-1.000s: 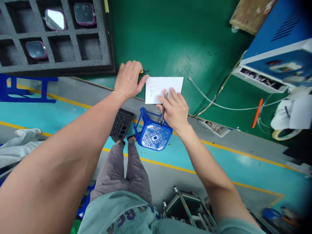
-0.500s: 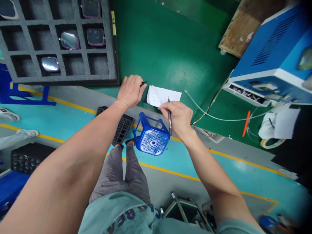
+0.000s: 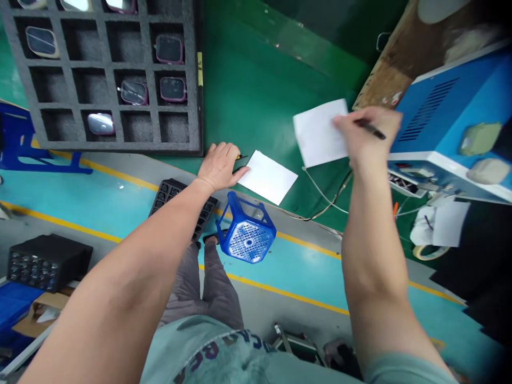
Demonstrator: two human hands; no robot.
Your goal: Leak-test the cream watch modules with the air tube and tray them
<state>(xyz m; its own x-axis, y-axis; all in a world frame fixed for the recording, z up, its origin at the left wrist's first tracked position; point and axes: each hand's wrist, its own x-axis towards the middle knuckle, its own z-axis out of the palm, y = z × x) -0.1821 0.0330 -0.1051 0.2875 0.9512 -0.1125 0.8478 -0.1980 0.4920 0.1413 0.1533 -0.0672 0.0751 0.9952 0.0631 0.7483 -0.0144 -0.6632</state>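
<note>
My left hand [image 3: 220, 166] rests at the near edge of the green table, fingers curled. A thin dark pointed tool with a yellow part [image 3: 241, 157] sticks out from under its fingers, the rest hidden. The left thumb touches the corner of a blank white paper sheet [image 3: 269, 178] on the table. Further right, my right hand [image 3: 370, 130], slightly blurred, pinches the edge of a second white sheet [image 3: 320, 133]. A dark pen [image 3: 372, 129] is also held in that hand.
A grey foam tray [image 3: 194, 125] with several smartwatch-like devices lies at upper left. At right stand a blue machine [image 3: 424, 106] and a wooden box [image 3: 384, 69]; a white cable [image 3: 320, 191] crosses the table. A blue stool [image 3: 248, 240] stands below.
My right hand has moved right and away from me, carrying a sheet and the pen. A blank sheet now shows beside my left hand, which stays near the table edge. The view has shifted.
</note>
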